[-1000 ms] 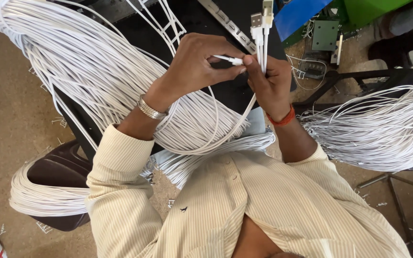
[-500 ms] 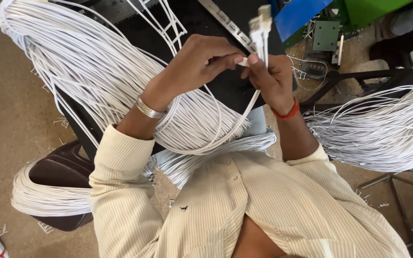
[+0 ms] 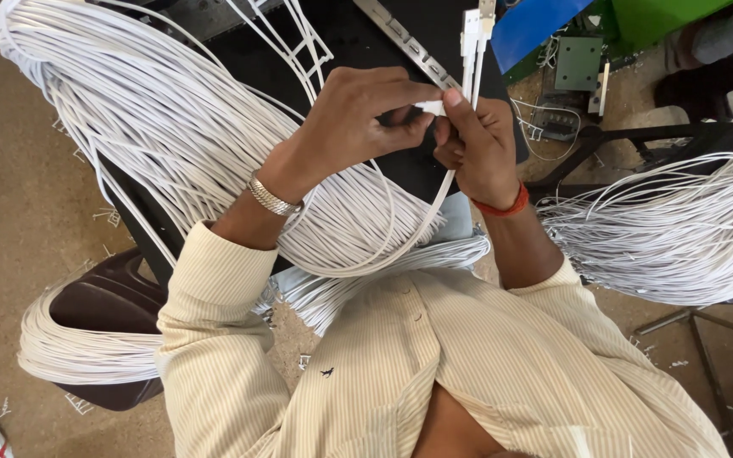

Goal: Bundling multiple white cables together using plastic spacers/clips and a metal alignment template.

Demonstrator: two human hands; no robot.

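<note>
Hundreds of thin white cables (image 3: 146, 136) spill from the upper left of the frame across a dark table (image 3: 358, 34). At centre the left hand (image 3: 354, 123) pinches a small white connector end (image 3: 430, 108), its grip narrow; just right, the right hand (image 3: 481, 148) clasps a few upright cable ends (image 3: 472, 42). These look light, limp and smooth, best held near the stiff plug. More bundles (image 3: 672, 229) hang at right above a brown floor (image 3: 10, 254)
</note>
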